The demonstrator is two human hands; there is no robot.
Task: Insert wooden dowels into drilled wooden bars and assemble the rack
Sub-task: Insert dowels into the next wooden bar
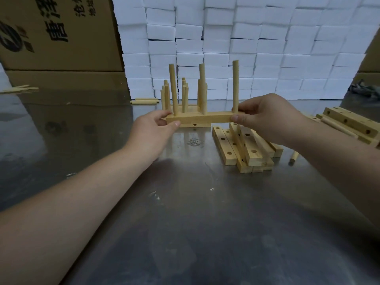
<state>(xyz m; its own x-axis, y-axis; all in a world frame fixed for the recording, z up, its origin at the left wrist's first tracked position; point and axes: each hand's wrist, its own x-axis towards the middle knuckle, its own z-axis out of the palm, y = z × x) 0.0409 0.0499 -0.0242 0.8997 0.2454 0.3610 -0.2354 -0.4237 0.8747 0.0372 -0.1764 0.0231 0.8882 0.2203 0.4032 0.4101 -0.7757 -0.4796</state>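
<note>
I hold a drilled wooden bar level above the metal table, with three long dowels standing upright in it. My left hand pinches the bar's left end. My right hand grips the right end, its fingers by the base of the rightmost dowel. Right behind the held bar stand more bars with several shorter-looking upright dowels, resting on the table.
A pile of drilled bars lies just right of centre. More bars sit at the far right, with a loose dowel nearby. Loose dowels lie at the back. Cardboard boxes and a white foam block wall stand behind.
</note>
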